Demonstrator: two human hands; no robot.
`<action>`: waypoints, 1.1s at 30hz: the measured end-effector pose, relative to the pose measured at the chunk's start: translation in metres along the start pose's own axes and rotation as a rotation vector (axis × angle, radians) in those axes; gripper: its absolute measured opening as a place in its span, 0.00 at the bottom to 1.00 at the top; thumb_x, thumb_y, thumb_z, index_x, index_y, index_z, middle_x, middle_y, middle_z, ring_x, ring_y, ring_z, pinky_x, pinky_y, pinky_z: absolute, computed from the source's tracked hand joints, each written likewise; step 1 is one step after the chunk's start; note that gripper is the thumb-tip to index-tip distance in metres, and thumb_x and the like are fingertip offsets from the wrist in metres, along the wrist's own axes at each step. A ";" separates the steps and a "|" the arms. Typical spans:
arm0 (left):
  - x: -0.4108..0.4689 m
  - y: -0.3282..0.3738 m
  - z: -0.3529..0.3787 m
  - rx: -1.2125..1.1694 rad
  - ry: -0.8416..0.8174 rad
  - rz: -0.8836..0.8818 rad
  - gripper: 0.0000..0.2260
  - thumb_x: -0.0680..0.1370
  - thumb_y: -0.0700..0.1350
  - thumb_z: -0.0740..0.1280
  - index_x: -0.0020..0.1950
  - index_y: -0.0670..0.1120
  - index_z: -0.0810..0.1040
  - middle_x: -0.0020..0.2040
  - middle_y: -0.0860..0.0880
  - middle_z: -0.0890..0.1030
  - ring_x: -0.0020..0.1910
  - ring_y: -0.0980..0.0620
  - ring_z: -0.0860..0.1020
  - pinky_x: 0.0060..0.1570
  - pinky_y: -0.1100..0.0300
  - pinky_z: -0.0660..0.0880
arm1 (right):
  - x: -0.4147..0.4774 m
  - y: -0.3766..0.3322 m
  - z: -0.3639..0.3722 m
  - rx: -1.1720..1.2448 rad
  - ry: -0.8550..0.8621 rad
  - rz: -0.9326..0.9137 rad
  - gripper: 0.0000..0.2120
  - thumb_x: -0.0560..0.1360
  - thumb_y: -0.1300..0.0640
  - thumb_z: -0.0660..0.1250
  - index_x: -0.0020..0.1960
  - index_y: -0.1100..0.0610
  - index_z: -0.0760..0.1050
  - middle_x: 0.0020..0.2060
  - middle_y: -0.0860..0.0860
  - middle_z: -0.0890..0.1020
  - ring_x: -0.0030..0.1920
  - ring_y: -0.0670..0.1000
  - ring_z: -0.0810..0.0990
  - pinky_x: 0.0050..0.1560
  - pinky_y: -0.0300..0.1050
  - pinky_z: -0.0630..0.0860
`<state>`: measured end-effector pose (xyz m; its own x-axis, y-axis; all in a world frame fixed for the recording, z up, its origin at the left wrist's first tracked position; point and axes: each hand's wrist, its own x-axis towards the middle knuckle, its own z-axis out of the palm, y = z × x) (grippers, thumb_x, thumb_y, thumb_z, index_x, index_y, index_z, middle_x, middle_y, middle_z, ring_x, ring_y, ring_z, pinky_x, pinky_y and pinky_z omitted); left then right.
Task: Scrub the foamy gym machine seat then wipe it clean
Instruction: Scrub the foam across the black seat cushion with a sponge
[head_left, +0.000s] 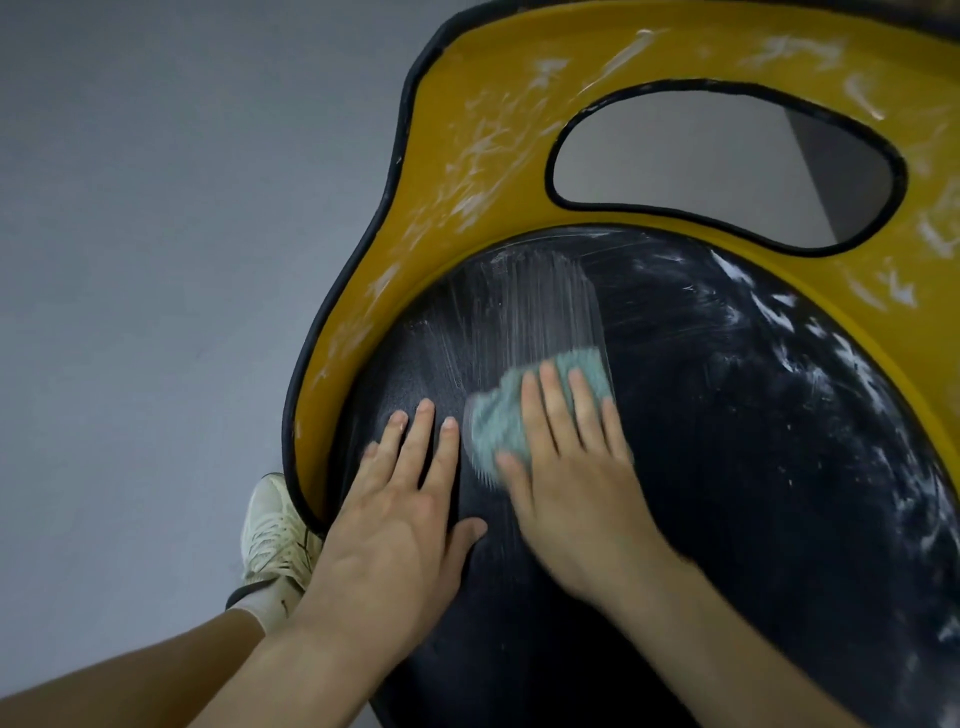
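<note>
**Both hands flat on seat, cloth under the right**

Right fingers (553, 405): straight, side by side, pressing down on a teal cloth (493, 421). No curl visible. The thumb edge is motion-blurred, so whether it tucks under the cloth cannot be told.

Right hand (566, 467): palm lies over the cloth's near half. The cloth bunches out to the left and beyond the fingertips.

Left fingers (418, 441): straight, slightly spread, tips on bare seat just left of the cloth, holding nothing.

Left hand (400, 519): palm down, thumb out toward the right hand.

Seat (727, 467): black, rounded, filling the lower right of the view. Thin parallel foam streaks (540, 301) run up from the cloth. Thicker white smears lie along the seat's right side.

Frame (467, 156): yellow, black-edged, curving round the seat's far side, streaked white, with an oval opening (701, 156).

A pale shoe (270, 535) stands on the grey floor (156, 260), beside the frame's near-left edge.
</note>
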<state>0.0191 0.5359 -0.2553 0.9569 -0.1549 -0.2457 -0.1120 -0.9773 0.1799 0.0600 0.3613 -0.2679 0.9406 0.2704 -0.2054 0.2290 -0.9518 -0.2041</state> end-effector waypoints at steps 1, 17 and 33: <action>0.000 -0.002 0.001 0.004 0.009 0.005 0.40 0.73 0.59 0.71 0.79 0.41 0.65 0.78 0.39 0.64 0.77 0.40 0.64 0.71 0.46 0.63 | -0.024 -0.002 0.005 -0.010 0.005 -0.022 0.33 0.83 0.41 0.40 0.83 0.57 0.42 0.83 0.54 0.45 0.82 0.54 0.39 0.80 0.58 0.44; 0.004 0.008 -0.017 -0.031 -0.080 -0.041 0.38 0.83 0.63 0.51 0.79 0.49 0.29 0.79 0.48 0.27 0.78 0.49 0.28 0.79 0.52 0.36 | 0.155 -0.013 -0.026 0.003 -0.071 0.064 0.32 0.85 0.42 0.40 0.82 0.55 0.34 0.81 0.52 0.35 0.80 0.54 0.32 0.79 0.58 0.33; 0.026 0.012 -0.018 -0.033 -0.056 0.017 0.39 0.81 0.67 0.52 0.81 0.52 0.32 0.79 0.48 0.30 0.79 0.50 0.31 0.78 0.54 0.35 | 0.116 0.029 -0.027 0.004 -0.035 0.081 0.31 0.84 0.41 0.38 0.82 0.52 0.34 0.81 0.49 0.35 0.80 0.52 0.32 0.79 0.55 0.32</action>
<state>0.0470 0.5223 -0.2425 0.9385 -0.1799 -0.2947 -0.1182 -0.9693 0.2155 0.1821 0.3610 -0.2714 0.9467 0.1974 -0.2544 0.1515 -0.9702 -0.1890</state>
